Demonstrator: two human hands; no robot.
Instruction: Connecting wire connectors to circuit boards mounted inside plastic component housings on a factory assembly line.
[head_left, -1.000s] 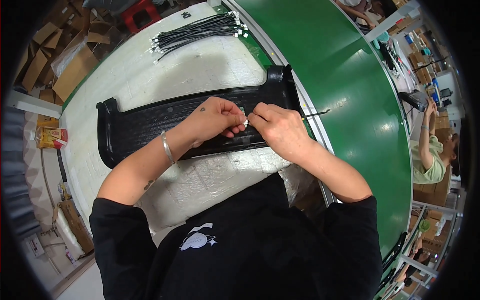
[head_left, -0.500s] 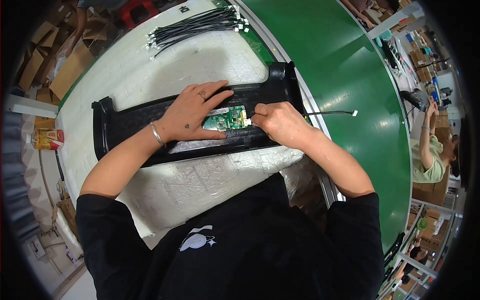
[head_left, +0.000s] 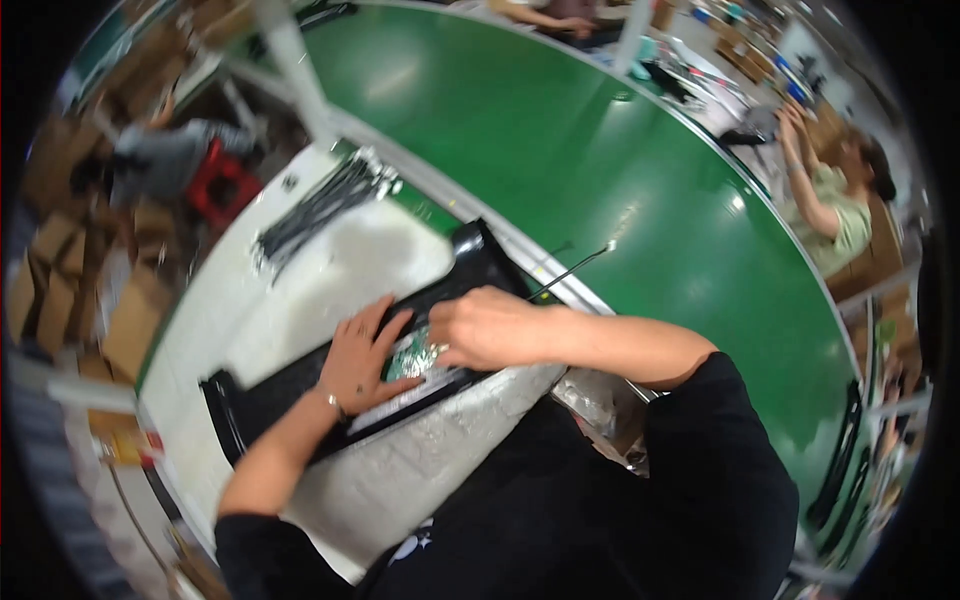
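Observation:
A long black plastic housing (head_left: 271, 392) with raised ends lies slantwise in front of me. Set in its middle is a green circuit board (head_left: 408, 358), partly covered by both hands. My left hand (head_left: 362, 358) rests with fingers spread around the board's left side, steadying it against the housing. At the board's right edge, my right hand (head_left: 492, 328) is closed in a pinch on a black cable. The cable (head_left: 572, 269) comes out beyond that hand and ends in a small white plug; its pinched end is hidden by my fingers.
White foam padding (head_left: 220, 325) lies beneath the housing. A bundle of black cables with white plugs (head_left: 325, 208) sits at its far end. A green work surface (head_left: 500, 130) with a metal rail runs alongside. Cardboard boxes (head_left: 140, 320) stand left; another person (head_left: 835, 205) works across.
My view has turned, so the housing and foam now appear slanted and more of the green surface shows. Both hands stay at the board, the right one still pinching at its edge.

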